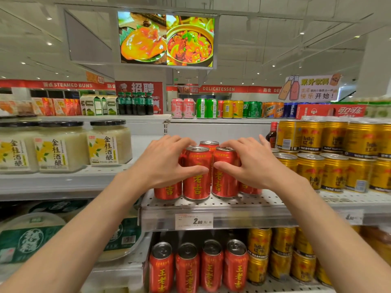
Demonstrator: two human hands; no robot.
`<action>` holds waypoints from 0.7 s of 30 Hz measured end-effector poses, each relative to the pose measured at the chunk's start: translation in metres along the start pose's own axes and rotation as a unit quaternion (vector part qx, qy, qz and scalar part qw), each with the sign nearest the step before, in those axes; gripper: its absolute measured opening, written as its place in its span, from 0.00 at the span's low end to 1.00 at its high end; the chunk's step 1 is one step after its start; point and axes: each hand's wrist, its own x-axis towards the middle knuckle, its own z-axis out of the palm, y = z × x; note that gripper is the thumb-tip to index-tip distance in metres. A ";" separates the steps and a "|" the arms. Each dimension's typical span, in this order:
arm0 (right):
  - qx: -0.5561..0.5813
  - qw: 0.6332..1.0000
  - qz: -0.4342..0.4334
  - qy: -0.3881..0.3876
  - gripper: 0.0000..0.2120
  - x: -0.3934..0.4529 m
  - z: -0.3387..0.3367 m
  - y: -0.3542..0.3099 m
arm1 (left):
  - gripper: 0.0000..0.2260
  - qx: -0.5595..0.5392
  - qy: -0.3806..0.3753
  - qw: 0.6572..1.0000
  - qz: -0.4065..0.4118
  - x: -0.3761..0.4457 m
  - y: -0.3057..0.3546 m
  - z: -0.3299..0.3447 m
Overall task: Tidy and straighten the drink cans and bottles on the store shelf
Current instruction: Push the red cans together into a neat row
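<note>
Several red herbal-tea cans with yellow characters stand upright in a tight cluster on the white perforated middle shelf. My left hand wraps the left side of the cluster, thumb across the front of the middle can. My right hand wraps the right side, thumb pressed on the neighbouring red can. Both hands press the cans together. One more red can shows behind them. The outer cans are partly hidden by my palms.
Gold Red Bull cans are stacked two high to the right. Large jars of rice wine stand on the left shelf. A price tag hangs on the shelf's front edge. Below stand more red cans and gold cans. Assorted cans line the top shelf.
</note>
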 end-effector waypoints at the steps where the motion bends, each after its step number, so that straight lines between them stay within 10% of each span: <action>1: 0.010 1.000 -0.001 0.000 0.30 0.001 0.000 0.000 | 0.35 0.000 -0.001 1.000 -0.001 0.001 0.002 0.001; 21: 0.129 0.991 -0.028 0.010 0.26 -0.006 -0.007 0.011 | 0.35 0.032 0.001 0.999 0.008 0.001 0.001 0.005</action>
